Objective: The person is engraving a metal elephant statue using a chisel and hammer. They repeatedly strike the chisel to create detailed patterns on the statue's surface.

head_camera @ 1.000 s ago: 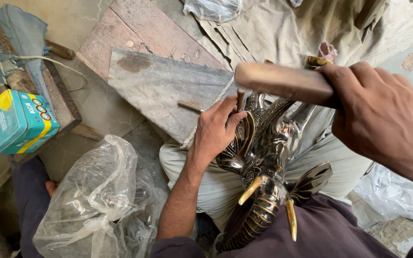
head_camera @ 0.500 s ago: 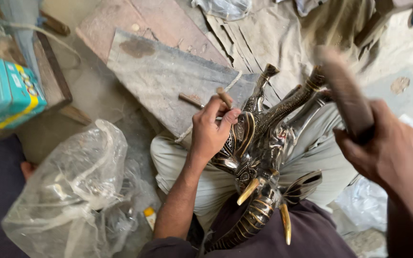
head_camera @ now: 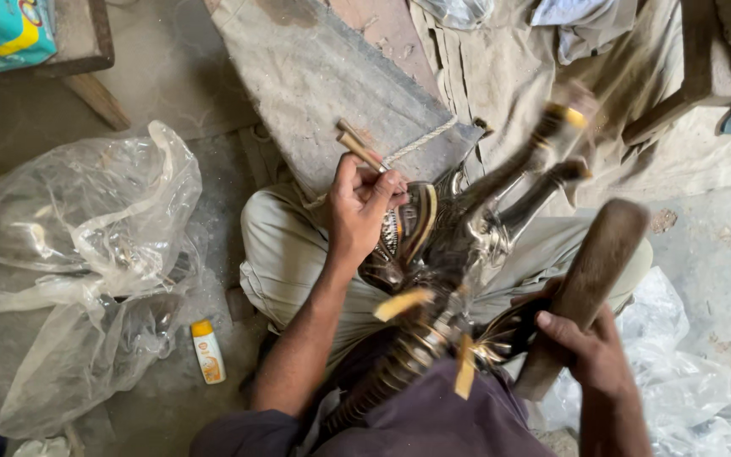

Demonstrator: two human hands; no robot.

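Observation:
A dark metal ornamental figure (head_camera: 458, 245) with brass-coloured tips lies across my lap. My left hand (head_camera: 364, 203) is closed on a thin punch-like rod (head_camera: 359, 149) that stands against the figure's upper left part. My right hand (head_camera: 590, 351) grips a thick wooden mallet (head_camera: 585, 283) by its lower end, held low at the right of the figure, its head pointing up and away. The figure's far prongs (head_camera: 564, 135) look blurred.
A grey stone slab (head_camera: 323, 85) lies ahead of my knees with a cord (head_camera: 420, 144) over it. A crumpled clear plastic bag (head_camera: 69, 262) sits at left, a small yellow-capped tube (head_camera: 207, 351) beside it. A teal box (head_camera: 2, 34) rests on a wooden block. More plastic (head_camera: 687, 389) lies at right.
My right hand has swung the mallet from high over the figure down to the lower right. The left hand stays on the rod. The view has shifted toward the lap.

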